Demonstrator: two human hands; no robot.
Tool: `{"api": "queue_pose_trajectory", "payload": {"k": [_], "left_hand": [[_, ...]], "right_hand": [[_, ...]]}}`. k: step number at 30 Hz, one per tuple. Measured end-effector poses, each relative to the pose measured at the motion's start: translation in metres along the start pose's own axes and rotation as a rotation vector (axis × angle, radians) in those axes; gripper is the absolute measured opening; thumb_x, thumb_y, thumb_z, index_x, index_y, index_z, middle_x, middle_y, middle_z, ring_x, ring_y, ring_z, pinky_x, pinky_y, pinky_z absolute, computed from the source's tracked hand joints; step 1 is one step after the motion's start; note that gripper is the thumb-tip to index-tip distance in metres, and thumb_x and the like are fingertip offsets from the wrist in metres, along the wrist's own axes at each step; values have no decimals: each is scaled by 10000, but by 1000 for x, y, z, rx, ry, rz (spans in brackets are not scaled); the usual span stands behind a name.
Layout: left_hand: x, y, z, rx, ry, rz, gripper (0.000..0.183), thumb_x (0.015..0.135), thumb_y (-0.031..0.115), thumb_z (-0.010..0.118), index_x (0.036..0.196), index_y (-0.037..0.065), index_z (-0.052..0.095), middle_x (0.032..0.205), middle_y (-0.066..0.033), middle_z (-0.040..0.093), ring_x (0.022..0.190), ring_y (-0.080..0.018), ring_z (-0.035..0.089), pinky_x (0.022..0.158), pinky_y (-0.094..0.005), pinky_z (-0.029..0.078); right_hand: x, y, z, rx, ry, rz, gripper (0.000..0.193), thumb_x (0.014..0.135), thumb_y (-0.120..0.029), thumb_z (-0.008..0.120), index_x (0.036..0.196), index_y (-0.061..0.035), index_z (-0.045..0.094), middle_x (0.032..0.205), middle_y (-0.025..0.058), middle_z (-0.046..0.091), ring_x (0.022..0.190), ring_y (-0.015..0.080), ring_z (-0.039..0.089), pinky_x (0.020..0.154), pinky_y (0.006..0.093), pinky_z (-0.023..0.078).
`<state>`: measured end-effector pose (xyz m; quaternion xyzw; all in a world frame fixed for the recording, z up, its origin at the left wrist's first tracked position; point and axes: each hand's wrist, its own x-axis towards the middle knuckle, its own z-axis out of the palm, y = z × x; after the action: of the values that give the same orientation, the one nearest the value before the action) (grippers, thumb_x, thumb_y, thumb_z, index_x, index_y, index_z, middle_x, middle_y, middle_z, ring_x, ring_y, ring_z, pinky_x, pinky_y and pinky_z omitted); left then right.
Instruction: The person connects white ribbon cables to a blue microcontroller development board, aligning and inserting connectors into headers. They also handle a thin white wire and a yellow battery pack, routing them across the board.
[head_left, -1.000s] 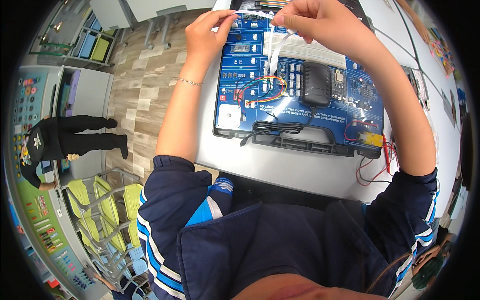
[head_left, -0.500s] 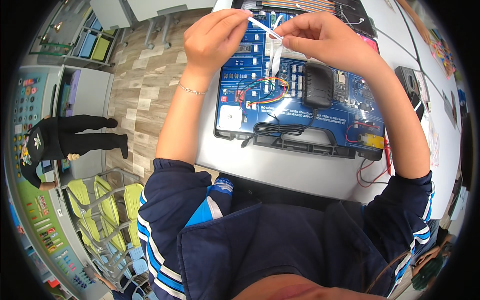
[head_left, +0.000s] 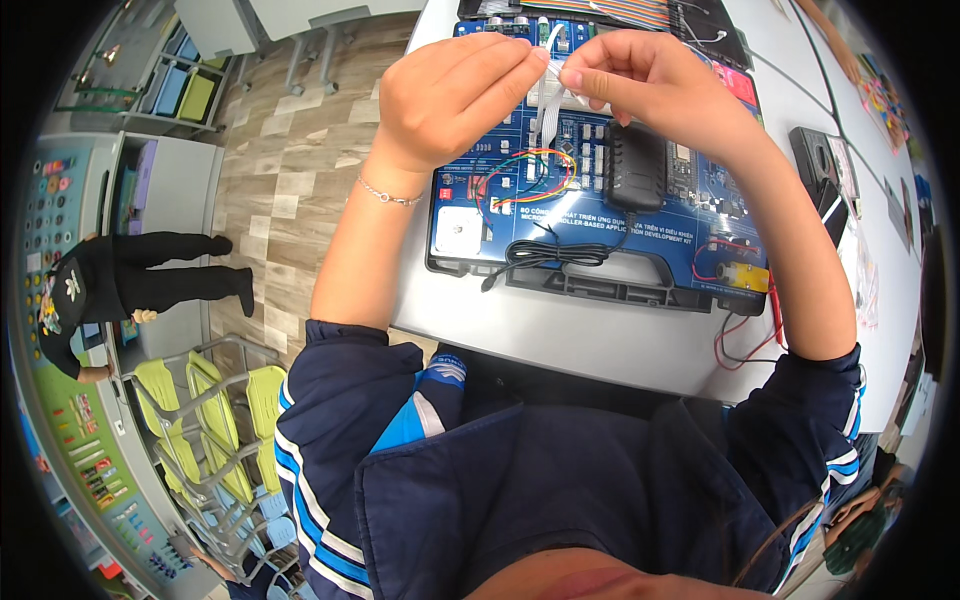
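Over the far part of a blue development board (head_left: 580,232) in a black case, my two hands meet at a white flat cable (head_left: 551,122). My left hand (head_left: 440,98) pinches the cable with its fingertips. Just to its right, my right hand (head_left: 655,82) has thumb and forefinger closed on the same cable. Loops of the cable hang down toward the board; its ends are partly hidden by my fingers. Below my hands lie a black power adapter (head_left: 636,168) with its bundled cord (head_left: 556,256) and a loop of thin coloured wires (head_left: 530,178).
At the case's right corner sits a yellow motor (head_left: 744,277) with red and black wires. A black multimeter (head_left: 822,165) lies to the right on the white table (head_left: 450,318). Beyond the board is an open black tray with an orange ribbon cable (head_left: 635,12). A person (head_left: 90,290) stands at far left.
My left hand has moved right and slightly down, closing in on my right hand. The stretch of white cable between them has become shorter.
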<state>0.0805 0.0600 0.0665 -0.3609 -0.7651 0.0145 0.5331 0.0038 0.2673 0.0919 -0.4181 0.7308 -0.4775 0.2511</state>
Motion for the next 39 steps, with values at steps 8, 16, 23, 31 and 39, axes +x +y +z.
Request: {"api": "queue_pose_trajectory", "payload": {"k": [8, 16, 23, 31, 39], "left_hand": [[-3, 1, 3, 35, 57, 17, 218, 605, 79, 670, 823, 72, 671, 797, -26, 628, 701, -176, 626, 546, -251, 497], [-5, 5, 7, 7, 135, -60, 216, 584, 82, 737, 788, 87, 664, 775, -13, 616, 681, -178, 620, 530, -255, 482], [-1, 8, 5, -115, 5, -77, 200, 599, -10, 734, 784, 34, 672, 749, -57, 632, 665, -194, 627, 561, -266, 512], [0, 7, 12, -315, -127, -192, 257, 631, -17, 695, 879, 50, 689, 862, -57, 649, 765, -199, 627, 639, -270, 512], [16, 21, 11, -406, -231, -453, 206, 733, 18, 681, 925, 92, 694, 904, -46, 655, 802, -184, 622, 676, -272, 514]], "right_hand": [[3, 7, -1, 52, -171, -96, 223, 914, -298, 548, 947, -83, 599, 828, -52, 574, 739, 19, 482, 624, 187, 400], [-2, 1, 5, 294, -153, 21, 256, 891, -288, 586, 979, -51, 628, 788, -30, 582, 698, 35, 506, 600, 182, 413], [-1, 4, -1, 55, -84, -48, 181, 871, -186, 618, 958, -31, 653, 826, -3, 631, 777, 39, 565, 707, 190, 464], [-1, -3, -10, -133, -119, 170, 151, 826, -125, 648, 921, -8, 660, 779, 34, 656, 676, 78, 615, 596, 210, 514], [0, 5, -8, -149, -86, 126, 129, 820, -132, 652, 896, -29, 666, 784, 33, 660, 664, 74, 614, 556, 200, 495]]}}
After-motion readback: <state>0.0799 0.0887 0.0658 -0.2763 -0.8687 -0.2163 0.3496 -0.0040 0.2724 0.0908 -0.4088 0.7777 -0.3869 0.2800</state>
